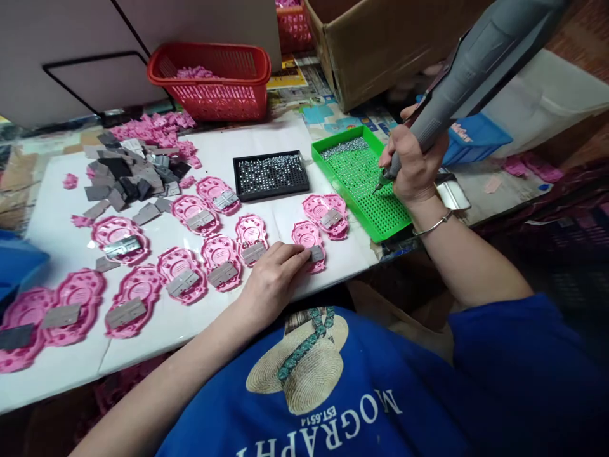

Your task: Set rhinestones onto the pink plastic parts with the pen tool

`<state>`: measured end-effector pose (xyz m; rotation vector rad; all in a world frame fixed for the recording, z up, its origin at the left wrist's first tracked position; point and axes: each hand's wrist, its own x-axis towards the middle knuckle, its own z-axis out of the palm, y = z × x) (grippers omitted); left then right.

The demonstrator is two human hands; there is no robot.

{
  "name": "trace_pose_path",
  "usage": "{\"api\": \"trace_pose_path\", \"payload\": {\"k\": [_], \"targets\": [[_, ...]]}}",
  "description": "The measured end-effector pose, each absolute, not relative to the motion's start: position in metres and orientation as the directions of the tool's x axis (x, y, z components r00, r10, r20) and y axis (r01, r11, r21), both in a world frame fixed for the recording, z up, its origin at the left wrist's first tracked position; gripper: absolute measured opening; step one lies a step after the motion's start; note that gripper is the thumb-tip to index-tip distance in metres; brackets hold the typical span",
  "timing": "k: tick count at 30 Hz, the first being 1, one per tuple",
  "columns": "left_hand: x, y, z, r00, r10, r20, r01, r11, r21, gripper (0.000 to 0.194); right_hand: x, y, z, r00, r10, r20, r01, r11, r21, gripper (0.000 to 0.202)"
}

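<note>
My right hand [419, 162] is wrapped round a grey electric screwdriver [451, 95], its tip pointing down over the green perforated tray [380, 203], which holds many small screws. With its fingertips, my left hand [278, 276] presses a grey plate [316, 254] on a pink plastic part [307, 233] near the table's front edge. Just behind lies another pink part [311, 204] with a grey plate on it. Several more pink parts with grey plates spread to the left, among them one [250, 228] beside my left hand.
A black screw tray [271, 184] lies left of the green one. Grey plates [114, 168] and pink pieces [152, 130] are heaped at the back left. Behind stand a red basket [214, 95] and a cardboard box [371, 57]; a blue bin [480, 143] is at the right.
</note>
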<state>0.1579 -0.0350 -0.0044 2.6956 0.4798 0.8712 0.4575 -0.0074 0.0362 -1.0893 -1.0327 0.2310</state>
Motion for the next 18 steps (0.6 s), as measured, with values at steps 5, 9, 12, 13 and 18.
{"api": "trace_pose_path", "payload": {"k": [5, 9, 12, 13, 18], "targets": [[0.158, -0.035, -0.003, 0.770, 0.391, 0.504, 0.215, -0.903, 0.372, 0.016, 0.460, -0.008, 0.032, 0.534, 0.640, 0.553, 0.297, 0.470, -0.831, 0.047], [0.157, -0.034, -0.003, 0.775, 0.405, 0.485, 0.207, -0.888, 0.410, 0.018, 0.470, 0.001, 0.022, 0.491, 0.656, 0.574, 0.235, 0.535, -0.812, 0.048], [0.155, -0.033, -0.005, 0.782, 0.394, 0.482, 0.188, -0.888, 0.420, 0.021, 0.475, 0.006, 0.019, 0.469, 0.677, 0.568, 0.190, 0.551, -0.813, 0.050], [0.154, -0.032, -0.006, 0.784, 0.390, 0.483, 0.185, -0.890, 0.418, 0.022, 0.474, 0.007, 0.020, 0.477, 0.660, 0.580, 0.192, 0.566, -0.802, 0.049], [0.152, -0.031, -0.007, 0.792, 0.378, 0.480, 0.184, -0.897, 0.402, 0.029, 0.460, -0.003, 0.042, 0.503, 0.564, 0.655, 0.272, 0.616, -0.739, 0.040]]}}
